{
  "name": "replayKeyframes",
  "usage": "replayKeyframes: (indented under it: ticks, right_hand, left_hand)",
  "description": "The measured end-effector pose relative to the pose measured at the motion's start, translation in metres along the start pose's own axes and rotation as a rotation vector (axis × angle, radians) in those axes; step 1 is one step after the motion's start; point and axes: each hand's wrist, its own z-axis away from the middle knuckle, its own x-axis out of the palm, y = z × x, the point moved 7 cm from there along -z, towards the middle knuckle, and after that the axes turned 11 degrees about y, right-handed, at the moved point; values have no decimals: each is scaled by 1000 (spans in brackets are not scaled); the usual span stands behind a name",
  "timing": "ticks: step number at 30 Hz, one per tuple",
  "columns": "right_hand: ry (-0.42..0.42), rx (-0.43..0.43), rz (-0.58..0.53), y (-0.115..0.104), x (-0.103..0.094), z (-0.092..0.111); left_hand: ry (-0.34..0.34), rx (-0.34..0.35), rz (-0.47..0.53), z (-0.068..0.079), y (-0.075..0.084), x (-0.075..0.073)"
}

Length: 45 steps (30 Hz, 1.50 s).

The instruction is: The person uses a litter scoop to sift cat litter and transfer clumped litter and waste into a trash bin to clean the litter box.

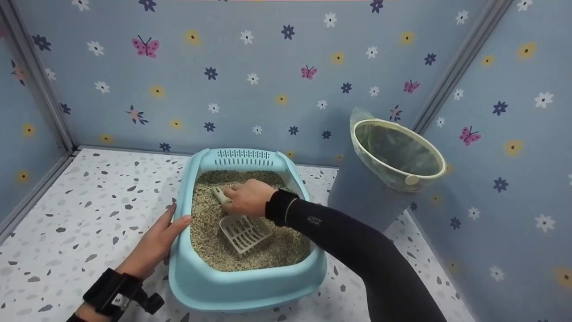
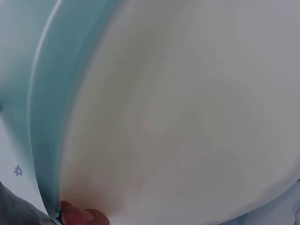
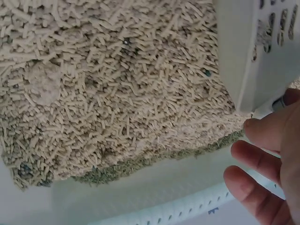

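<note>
black sleeve (image 1: 357, 246) nearest, the right hand (image 1: 250, 198) pinches the scoop (image 1: 245, 233) by its handle (image 1: 219, 194), best hold for seemingly light, stiff plastic; the left hand (image 1: 155, 239), spread, touches the tray (image 1: 250, 286).

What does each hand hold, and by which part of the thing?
The right hand holds the scoop by its handle; the left hand holds the box by its side rim.
</note>
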Motion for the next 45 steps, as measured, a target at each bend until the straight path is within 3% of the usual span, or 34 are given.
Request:
replayKeyframes:
  ticks: [6, 11, 16, 20, 25, 29, 34, 39, 45]
  right_hand:
    - [-24, -34, 23, -1, -2, 0]
    - [-32, -51, 27, -1, 0, 0]
    - [-74, -7, 8, 5, -4, 7]
    - [-130, 67, -95, 16, -18, 21]
    - [-183, 153, -278, 34, -45, 37]
    - [-254, 245, -395, 49, -63, 51]
    - [-354, 330, -398, 66, -86, 66]
    - [-495, 390, -412, 76, -104, 77]
    - [-712, 430, -518, 76, -120, 85]
  left_hand:
    - [-10, 20, 20, -2, 2, 0]
    - [-2, 9, -22, 0, 0, -2]
    - [-14, 23, -12, 1, 1, 0]
    - [-9, -3, -2, 1, -1, 2]
    - [-7, 20, -7, 1, 2, 1]
    - [-6, 9, -12, 1, 1, 1]
    - [-8, -3, -17, 0, 0, 0]
    - [-9, 6, -6, 0, 1, 1]
    - [-13, 8, -10, 1, 0, 2]
